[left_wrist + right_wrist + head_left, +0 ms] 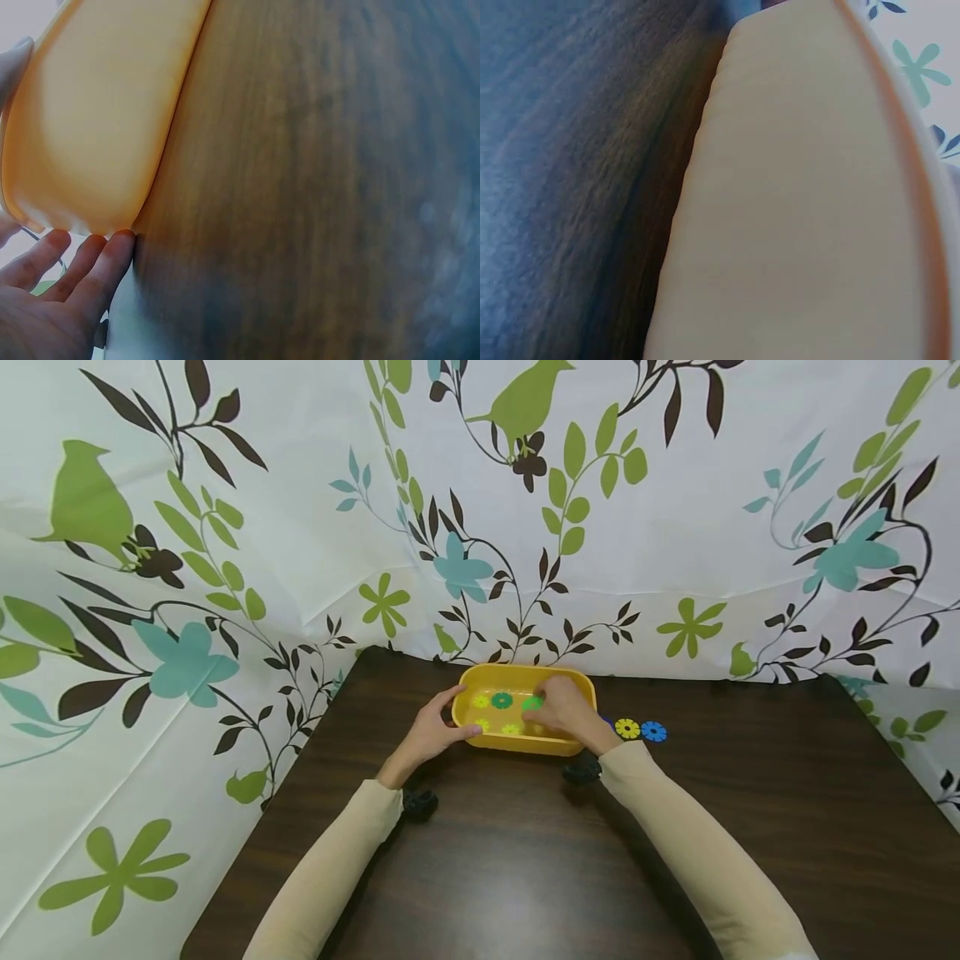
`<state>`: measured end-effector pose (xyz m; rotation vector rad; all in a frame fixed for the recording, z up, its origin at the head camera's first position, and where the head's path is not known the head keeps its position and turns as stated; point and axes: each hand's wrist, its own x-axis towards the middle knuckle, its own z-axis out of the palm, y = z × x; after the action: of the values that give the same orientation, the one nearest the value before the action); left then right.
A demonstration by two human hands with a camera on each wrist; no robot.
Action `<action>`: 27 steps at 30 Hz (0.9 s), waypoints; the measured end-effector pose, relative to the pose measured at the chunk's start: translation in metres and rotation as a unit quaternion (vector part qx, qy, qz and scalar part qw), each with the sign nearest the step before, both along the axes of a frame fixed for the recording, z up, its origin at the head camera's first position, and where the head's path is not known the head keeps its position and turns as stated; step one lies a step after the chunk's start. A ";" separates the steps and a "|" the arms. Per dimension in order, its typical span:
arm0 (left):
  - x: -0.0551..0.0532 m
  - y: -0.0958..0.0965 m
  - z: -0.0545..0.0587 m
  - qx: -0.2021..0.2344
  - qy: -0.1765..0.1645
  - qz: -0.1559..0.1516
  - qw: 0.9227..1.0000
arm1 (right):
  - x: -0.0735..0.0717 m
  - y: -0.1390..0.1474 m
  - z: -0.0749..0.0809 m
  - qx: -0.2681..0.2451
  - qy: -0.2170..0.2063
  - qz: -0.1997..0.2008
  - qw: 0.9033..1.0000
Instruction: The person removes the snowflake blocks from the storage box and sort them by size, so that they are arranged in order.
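Head view shows the yellow tub (pixel 517 744) beside the far edge of the bench (pixel 487 860), nearer its far-left corner than its far-right. Your left hand (pixel 433 727) grasps the tub's left end, thumb at the near rim; a light but firm hold there should stop the tub sliding. Your right hand (pixel 566 706) reaches inside, fingers bent down by a light green disc (pixel 532 702); whether they grasp it cannot be told. Such thin discs probably lift best by a notched edge, not flat-on. Carry your right wrist high over the tub's near-right corner: a yellow disc (pixel 627 729) and a blue disc (pixel 654 732) lie just beyond, where your sleeve could sweep them.
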<state>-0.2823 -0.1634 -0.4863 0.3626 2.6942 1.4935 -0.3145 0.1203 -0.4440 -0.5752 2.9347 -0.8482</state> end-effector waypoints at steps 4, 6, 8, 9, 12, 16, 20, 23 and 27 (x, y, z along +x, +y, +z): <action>0.000 0.000 0.000 -0.003 -0.001 0.001 1.000 | 0.007 0.011 0.002 -0.018 0.041 0.000 0.999; 0.000 0.000 0.000 -0.002 -0.001 0.000 1.000 | 0.011 0.017 0.002 -0.025 0.056 -0.009 0.998; 0.000 0.000 0.001 0.000 0.000 -0.001 1.000 | 0.015 0.024 0.003 -0.037 0.067 -0.018 0.997; 0.001 0.000 0.001 0.000 0.001 -0.002 1.000 | 0.018 0.028 0.003 -0.046 0.070 -0.022 0.996; 0.001 -0.001 0.001 0.003 0.001 -0.007 1.000 | 0.023 0.039 0.002 -0.056 0.094 -0.031 0.993; 0.001 -0.002 0.001 0.001 -0.001 -0.008 1.000 | 0.028 0.055 0.001 -0.066 0.123 -0.046 0.989; 0.001 -0.002 0.002 0.001 -0.002 -0.005 1.000 | 0.034 0.072 0.000 -0.087 0.137 -0.059 0.985; 0.001 -0.001 0.002 0.000 -0.002 -0.005 1.000 | 0.038 0.084 -0.001 -0.094 0.142 -0.068 0.983; 0.000 0.000 0.001 -0.003 -0.002 -0.006 1.000 | 0.043 0.101 -0.003 -0.090 0.135 -0.084 0.983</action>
<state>-0.2818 -0.1639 -0.4852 0.3733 2.6873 1.4820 -0.2717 0.2215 -0.4475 -0.4918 3.2091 -1.1483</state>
